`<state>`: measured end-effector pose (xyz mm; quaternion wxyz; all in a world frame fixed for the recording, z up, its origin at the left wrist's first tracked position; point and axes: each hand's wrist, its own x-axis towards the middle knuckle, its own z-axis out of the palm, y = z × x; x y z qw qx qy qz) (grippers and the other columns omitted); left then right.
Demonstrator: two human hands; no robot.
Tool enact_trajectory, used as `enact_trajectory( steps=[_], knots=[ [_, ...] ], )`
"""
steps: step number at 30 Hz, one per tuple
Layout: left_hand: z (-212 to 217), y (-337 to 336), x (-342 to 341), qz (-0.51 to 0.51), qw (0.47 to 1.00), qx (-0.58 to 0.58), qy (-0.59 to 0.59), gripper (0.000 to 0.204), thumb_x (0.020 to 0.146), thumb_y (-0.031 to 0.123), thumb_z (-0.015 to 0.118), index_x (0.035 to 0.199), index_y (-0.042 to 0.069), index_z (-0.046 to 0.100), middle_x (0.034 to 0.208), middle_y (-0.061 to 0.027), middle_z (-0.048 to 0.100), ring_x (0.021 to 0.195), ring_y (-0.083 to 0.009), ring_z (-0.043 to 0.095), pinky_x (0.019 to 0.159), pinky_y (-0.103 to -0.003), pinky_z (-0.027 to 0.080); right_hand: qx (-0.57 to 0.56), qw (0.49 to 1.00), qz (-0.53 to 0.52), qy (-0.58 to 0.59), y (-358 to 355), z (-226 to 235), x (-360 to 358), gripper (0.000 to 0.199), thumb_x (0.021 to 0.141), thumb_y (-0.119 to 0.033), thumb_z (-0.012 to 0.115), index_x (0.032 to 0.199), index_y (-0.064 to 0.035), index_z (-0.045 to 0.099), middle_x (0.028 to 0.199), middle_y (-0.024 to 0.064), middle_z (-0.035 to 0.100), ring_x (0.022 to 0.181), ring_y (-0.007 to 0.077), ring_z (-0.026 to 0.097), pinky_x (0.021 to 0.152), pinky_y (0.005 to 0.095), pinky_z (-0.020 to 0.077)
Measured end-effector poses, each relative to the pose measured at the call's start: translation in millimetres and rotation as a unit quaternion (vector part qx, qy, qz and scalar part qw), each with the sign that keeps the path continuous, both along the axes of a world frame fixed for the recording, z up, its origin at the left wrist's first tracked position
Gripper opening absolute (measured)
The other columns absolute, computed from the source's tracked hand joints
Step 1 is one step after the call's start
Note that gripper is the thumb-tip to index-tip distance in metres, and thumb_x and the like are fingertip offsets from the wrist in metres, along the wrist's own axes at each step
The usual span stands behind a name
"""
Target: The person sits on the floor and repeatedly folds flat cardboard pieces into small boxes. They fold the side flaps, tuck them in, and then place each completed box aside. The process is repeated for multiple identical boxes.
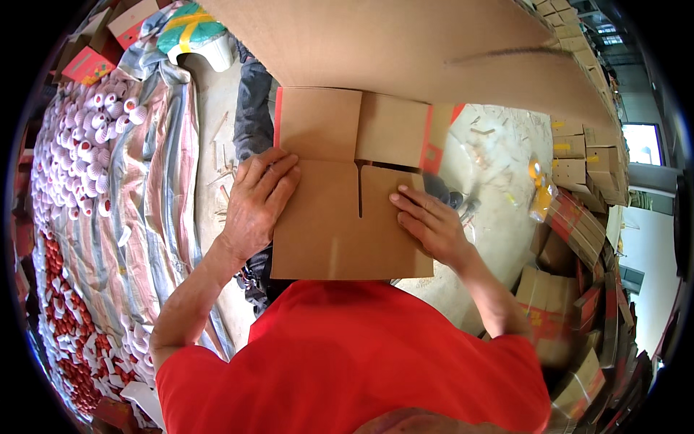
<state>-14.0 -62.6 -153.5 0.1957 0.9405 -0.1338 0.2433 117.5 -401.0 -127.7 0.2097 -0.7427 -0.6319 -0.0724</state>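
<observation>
Concrete floor (pixel 491 145) is showing pale at the middle, littered with scraps, while a striped tarp (pixel 155 181) is lying along the left side, keeping a heap of small white and red foam-netted pieces (pixel 87 152) off the ground. Beside it, the left hand (pixel 254 204) is lying flat on the left flap of a brown cardboard box (pixel 340 224), fingers spread and pressing down, seemingly to keep that flap closed. The box is sitting in front of the person's red shirt (pixel 347 354), its flaps meeting at a slot. The right hand (pixel 431 226) is pressing the right flap, fingers together and extended. Flattened cartons (pixel 578 173) are standing stacked along the right edge.
</observation>
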Motion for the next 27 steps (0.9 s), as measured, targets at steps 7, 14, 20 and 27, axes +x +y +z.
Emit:
enact_trajectory(
  steps=[7, 14, 20, 27],
  knots=[
    [7, -3, -11, 0.005, 0.999, -0.004, 0.033, 0.042, 0.08, 0.017, 0.065, 0.117, -0.004, 0.066, 0.124, -0.0158, 0.063, 0.12, -0.0358, 0.059, 0.096, -0.047, 0.048, -0.033, 0.999, 0.009, 0.014, 6, 7, 6, 0.02, 0.084, -0.002, 0.076, 0.102, -0.001, 0.07, 0.132, 0.0108, 0.072, 0.127, 0.0309, 0.068, 0.096, 0.0411, 0.0604],
    [13, -9, -16, 0.015, 0.998, 0.037, 0.05, 0.038, 0.08, 0.015, 0.062, 0.113, -0.004, 0.066, 0.123, -0.0166, 0.063, 0.121, -0.0344, 0.058, 0.1, -0.047, 0.046, -0.023, 1.0, 0.009, 0.011, 9, 4, 11, 0.019, 0.084, -0.001, 0.077, 0.102, -0.0008, 0.069, 0.13, 0.01, 0.072, 0.123, 0.0305, 0.069, 0.095, 0.0412, 0.0609],
    [18, -5, -8, 0.021, 0.993, 0.072, 0.093, 0.038, 0.08, 0.016, 0.063, 0.114, -0.002, 0.066, 0.122, -0.0157, 0.063, 0.122, -0.0326, 0.057, 0.105, -0.048, 0.041, -0.014, 0.999, 0.004, 0.03, 17, 2, 23, 0.022, 0.084, -0.001, 0.079, 0.104, -0.0016, 0.069, 0.13, 0.0085, 0.072, 0.123, 0.0297, 0.069, 0.094, 0.0413, 0.0611],
    [6, 0, 4, 0.043, 0.996, 0.019, 0.082, 0.042, 0.077, 0.018, 0.067, 0.115, 0.0, 0.067, 0.121, -0.0139, 0.063, 0.122, -0.0327, 0.058, 0.104, -0.047, 0.04, -0.021, 0.997, -0.003, 0.074, 22, 0, 41, 0.025, 0.088, -0.001, 0.075, 0.112, -0.0023, 0.069, 0.133, 0.0109, 0.072, 0.126, 0.0309, 0.068, 0.096, 0.0423, 0.0604]
  ],
)
